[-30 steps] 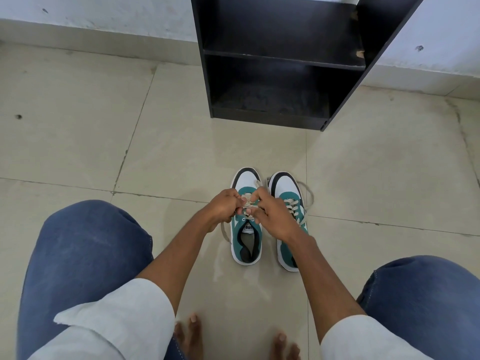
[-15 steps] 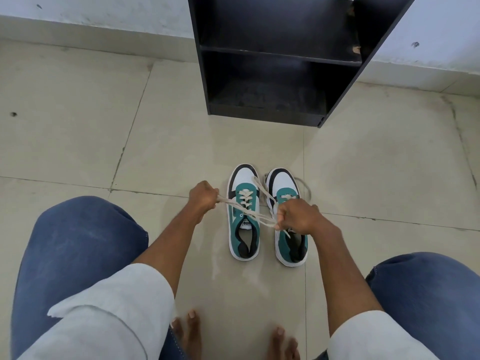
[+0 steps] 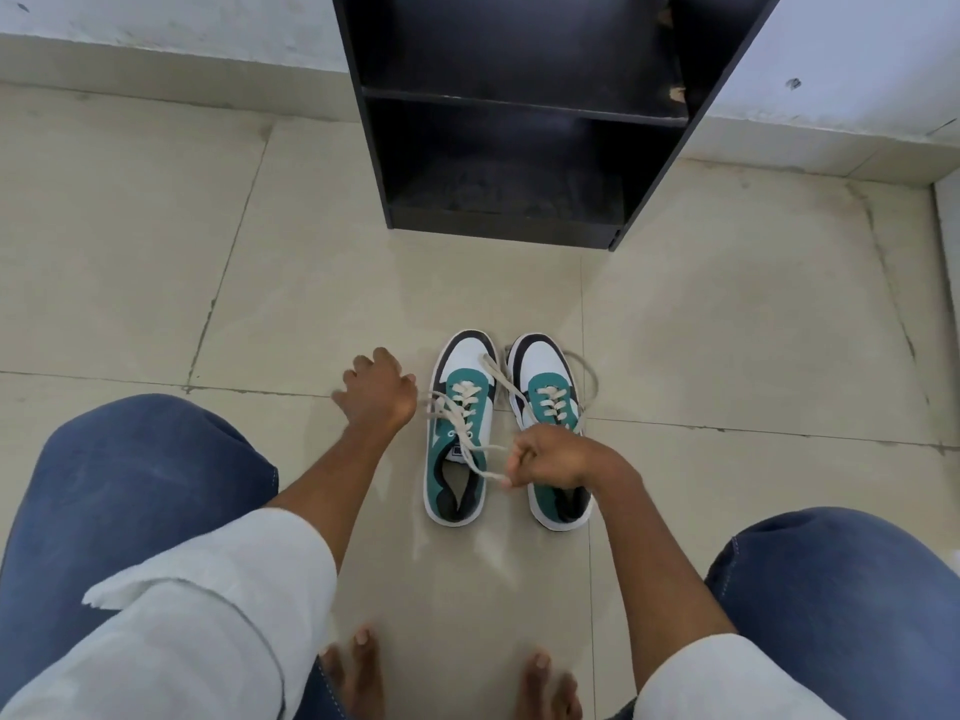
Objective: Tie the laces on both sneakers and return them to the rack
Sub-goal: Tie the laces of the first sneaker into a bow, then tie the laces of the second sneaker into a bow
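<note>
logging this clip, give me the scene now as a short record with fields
place: tiled floor, in front of black rack
rack: both shelves bare
sneakers: pair side by side on the floor, toes toward the rack
left sneaker: lace loose, not tied
right sneaker: lace loose, trailing on the floor
left hand: beside the left sneaker, fingers spread, holding nothing
right hand: closed on lace end of the left sneaker
task state: no bow visible on either sneaker
</note>
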